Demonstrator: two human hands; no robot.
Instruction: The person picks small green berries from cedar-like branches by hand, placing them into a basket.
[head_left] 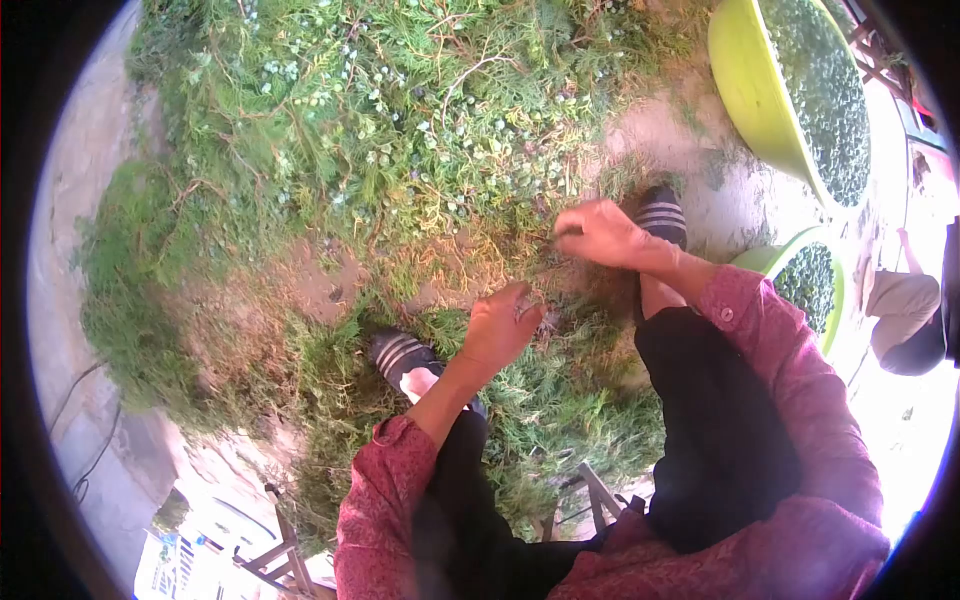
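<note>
Nearest, the left hand (500, 330) and right hand (608, 238) hover between striped shoes (402, 354), fingers curled; whether they hold anything, I cannot tell. Below and beyond, cut green branches (400, 150) carry pale berries (290, 70), which could drop and get lost in foliage or be crushed underfoot. Farther right, a careless knock might spill the heaped lime-green bowl (745, 85).

Feathery conifer cuttings (300, 130) are bright green, yellowing and browning in places, dotted with pale blue-green round berries (375, 95). Toward the ground's right edge, the large round plastic basin (750, 90) is lime, the smaller round basin (757, 261) light green, their fill (820, 100) speckled green. Dark shoes (400, 352) carry white stripes; patterned fabric sleeves (380, 490) are dusky red, trousers (710, 430) black.
</note>
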